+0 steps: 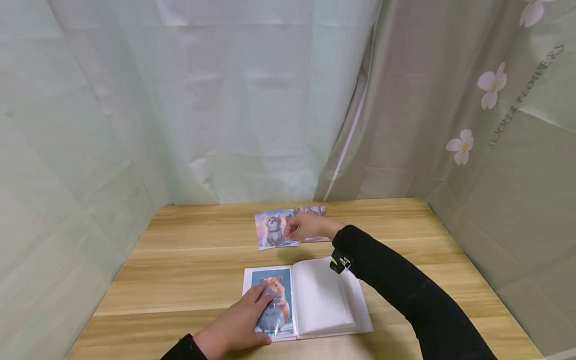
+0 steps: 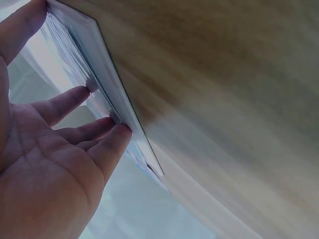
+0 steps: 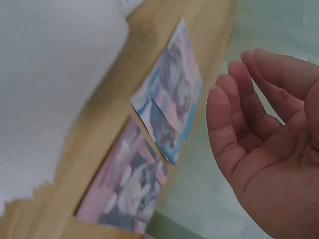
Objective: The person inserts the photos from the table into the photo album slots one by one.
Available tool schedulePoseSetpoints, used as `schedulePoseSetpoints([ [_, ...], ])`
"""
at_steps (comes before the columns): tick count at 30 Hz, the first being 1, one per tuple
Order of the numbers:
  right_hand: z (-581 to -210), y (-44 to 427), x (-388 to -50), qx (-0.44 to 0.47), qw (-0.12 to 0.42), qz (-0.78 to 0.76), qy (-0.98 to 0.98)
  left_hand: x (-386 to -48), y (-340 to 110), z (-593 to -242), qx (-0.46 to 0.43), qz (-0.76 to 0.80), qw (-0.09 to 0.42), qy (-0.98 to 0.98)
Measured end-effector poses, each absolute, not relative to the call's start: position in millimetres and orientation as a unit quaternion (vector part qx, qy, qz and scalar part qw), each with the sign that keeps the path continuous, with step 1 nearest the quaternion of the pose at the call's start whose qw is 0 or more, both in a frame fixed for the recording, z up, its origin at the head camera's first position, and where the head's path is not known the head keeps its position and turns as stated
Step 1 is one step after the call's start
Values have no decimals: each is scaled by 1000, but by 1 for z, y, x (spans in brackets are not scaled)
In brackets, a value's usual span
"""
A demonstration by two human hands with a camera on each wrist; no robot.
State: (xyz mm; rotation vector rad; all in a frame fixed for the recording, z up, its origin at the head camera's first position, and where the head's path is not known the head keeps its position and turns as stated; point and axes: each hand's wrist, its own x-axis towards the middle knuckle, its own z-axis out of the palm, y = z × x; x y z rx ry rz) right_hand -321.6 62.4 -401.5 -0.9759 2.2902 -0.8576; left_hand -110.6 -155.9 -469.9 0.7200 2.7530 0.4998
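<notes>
A photo album [image 1: 322, 297] lies open on the table. Behind its left page's clear sleeve shows a hamster picture [image 1: 281, 295]; the right-hand page is blank white. My left hand [image 1: 237, 320] rests on the left page, fingers extended over the picture and its edge; in the left wrist view, fingertips touch the album's edge [image 2: 112, 79]. Beyond the album, my right hand [image 1: 310, 226] hovers at several picture cards, fingers bent and nothing visible between them. A kitten card [image 1: 272, 231] overlaps a bluish card [image 3: 162, 132], and a pink card [image 3: 127, 186] lies beside them, partly hidden by the hand in the head view.
The wooden table [image 1: 189, 260] extends to both sides of the album. Pale curtains [image 1: 270, 100] hang at the back and sides, with flowers and lettering on the right one.
</notes>
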Motion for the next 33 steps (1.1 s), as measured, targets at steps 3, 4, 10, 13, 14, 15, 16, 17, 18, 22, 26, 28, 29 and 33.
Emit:
schedulePoseSetpoints([
  [3,-393,68,-326,-353,244,-327,842,-110,-155,-469,247,170,126,946],
  [4,-391,69,-327,-351,240,-329,843,-110,-155,-468,248,169,126,946],
  [10,-374,79,-337,-322,222,-338,856,-112,-155,-467,246,164,129,946],
  [13,-371,85,-343,-313,219,-357,852,-112,-154,-467,245,164,129,947],
  [14,-371,87,-345,-310,218,-360,852,-111,-154,-467,245,163,128,947],
  [15,-370,89,-347,-307,217,-365,852,-111,-154,-467,245,162,127,947],
  [16,-370,91,-348,-303,217,-367,852,-111,-154,-467,244,162,127,948],
  [17,-371,94,-350,-305,211,-368,853,-111,-154,-467,244,162,127,948],
  [18,-372,96,-352,-300,207,-369,855,-110,-154,-467,245,163,125,947],
  [22,-381,104,-359,-262,188,-371,871,-109,-155,-466,246,165,122,947],
  [26,-395,110,-366,-214,178,-367,888,-108,-155,-468,249,166,119,947],
  [28,-401,113,-368,-196,171,-364,894,-108,-155,-469,249,167,120,947],
  [29,-403,114,-369,-187,167,-361,898,-108,-155,-469,248,168,121,946],
  [33,-410,119,-371,-147,159,-362,907,-107,-155,-469,243,169,127,947],
])
